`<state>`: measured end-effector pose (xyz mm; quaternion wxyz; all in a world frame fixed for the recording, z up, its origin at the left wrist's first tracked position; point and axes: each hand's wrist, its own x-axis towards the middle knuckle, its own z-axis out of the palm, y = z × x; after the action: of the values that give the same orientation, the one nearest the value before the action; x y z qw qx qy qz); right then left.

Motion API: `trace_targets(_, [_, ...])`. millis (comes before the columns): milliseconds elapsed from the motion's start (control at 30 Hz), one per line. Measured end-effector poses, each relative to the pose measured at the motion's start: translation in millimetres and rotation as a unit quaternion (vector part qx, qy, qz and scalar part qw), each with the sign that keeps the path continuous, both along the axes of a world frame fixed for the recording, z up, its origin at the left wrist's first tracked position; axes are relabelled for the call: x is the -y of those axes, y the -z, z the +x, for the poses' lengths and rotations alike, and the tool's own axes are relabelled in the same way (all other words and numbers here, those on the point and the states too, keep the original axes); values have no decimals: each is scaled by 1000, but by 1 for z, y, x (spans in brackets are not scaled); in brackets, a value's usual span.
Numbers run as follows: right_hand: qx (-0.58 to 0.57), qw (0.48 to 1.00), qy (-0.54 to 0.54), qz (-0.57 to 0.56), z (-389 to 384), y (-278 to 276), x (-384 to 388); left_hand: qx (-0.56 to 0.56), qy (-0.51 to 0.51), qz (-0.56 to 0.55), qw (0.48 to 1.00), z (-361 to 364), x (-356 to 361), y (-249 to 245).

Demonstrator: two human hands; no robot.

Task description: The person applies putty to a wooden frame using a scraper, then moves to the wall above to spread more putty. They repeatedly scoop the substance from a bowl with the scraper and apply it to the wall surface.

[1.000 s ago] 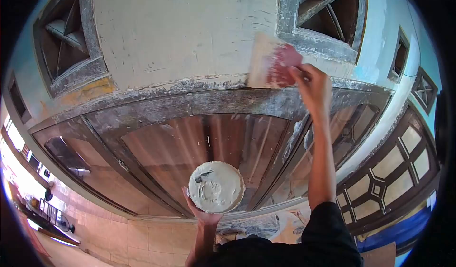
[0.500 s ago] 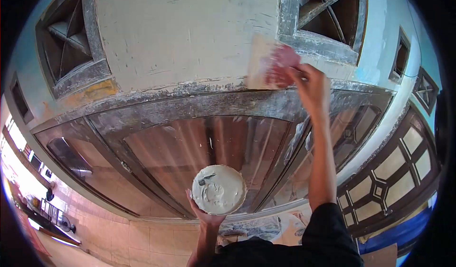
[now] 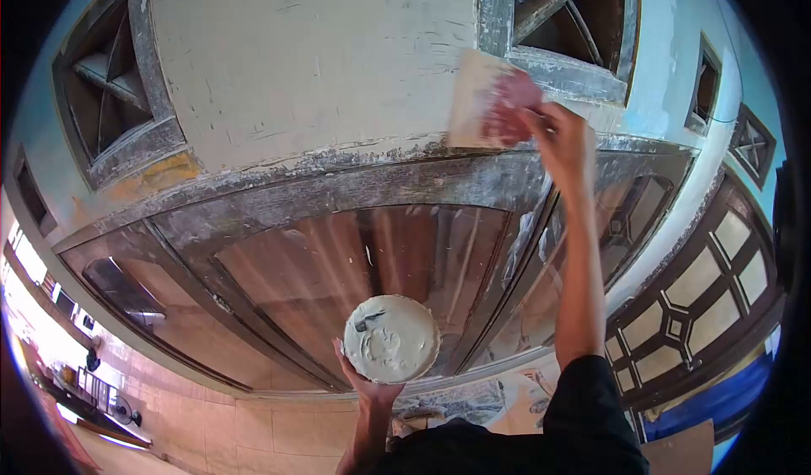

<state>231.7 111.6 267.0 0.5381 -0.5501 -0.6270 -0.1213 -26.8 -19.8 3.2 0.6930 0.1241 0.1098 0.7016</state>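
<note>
My right hand (image 3: 564,141) pinches a wide putty spreader (image 3: 498,103) by its edge. The spreader is cream on the left, smeared dark red on the right, and slightly blurred. It lies against the pale wall (image 3: 321,61), just above the worn door frame (image 3: 380,183) and below a vent opening's corner. Lower down, my left hand (image 3: 372,386) supports a round tub (image 3: 393,340) from below and the side. Off-white putty fills the tub, with swirl marks and a small dark piece near its upper left. The left fingers are mostly hidden beneath it.
Glazed wooden doors (image 3: 363,264) stand before me, under the frame. Vent openings with crossed slats (image 3: 566,10) sit in the wall. A latticed window (image 3: 693,306) is at the right, a standing fan (image 3: 125,412) at the far left, and stained sheets (image 3: 456,403) lie on the floor.
The spreader and my right hand have slid a little to the right along the wall. My view has shifted slightly. The tub stays in my left hand.
</note>
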Motion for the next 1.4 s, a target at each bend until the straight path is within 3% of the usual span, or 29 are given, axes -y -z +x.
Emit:
trace_targets(67, [-27,999,-40,22,40,10,1,11,7,-32,999,-1,0,0])
trace_targets(100, [-25,999,-39,23,34,5,3,12,8,-31,999,-1,-2,5])
trace_targets(167, [-54,987,-137,60,6,-6,9,52,19,-46,997,-3,-8,18])
trace_targets(200, [-30,996,-88,-4,-18,-20,20,49,23,-47,997,-1,-7,14])
trace_targets(233, [16,989,-126,71,-30,-22,8,47,38,-24,998,1,-4,5])
trace_targets(300, [36,995,-69,58,-38,-29,-3,45,53,0,998,5,-3,0])
trace_targets(400, [10,999,-29,44,4,-20,-13,33,57,-11,998,5,-4,3])
trace_targets(500, [-31,999,-31,16,39,-24,7,43,48,-38,997,7,-5,5])
trace_targets(567, [-48,997,-58,24,24,-30,5,-35,13,-11,999,9,-5,4])
trace_targets(633, [52,991,-115,53,-8,-38,0,-1,45,-13,999,10,-5,4])
trace_targets(767, [79,992,-50,83,-4,-24,-23,47,69,0,996,12,-3,0])
trace_targets(867, [6,997,-65,30,40,-17,-11,29,30,-18,999,10,-1,3])
trace_targets(967, [-33,991,-115,53,18,-23,0,31,27,-25,999,11,-6,9])
trace_targets(1033, [60,983,-130,116,-14,-26,-3,33,43,-15,998,13,-2,1])
trace_targets(1167, [59,996,-48,36,-6,-12,-16,32,49,4,998,16,-1,-3])
trace_targets(1267, [-27,996,-79,14,37,0,-8,38,39,-22,998,12,3,-5])
trace_targets(1400, [-22,986,-156,52,-6,-15,1,7,30,-10,999,12,-2,5])
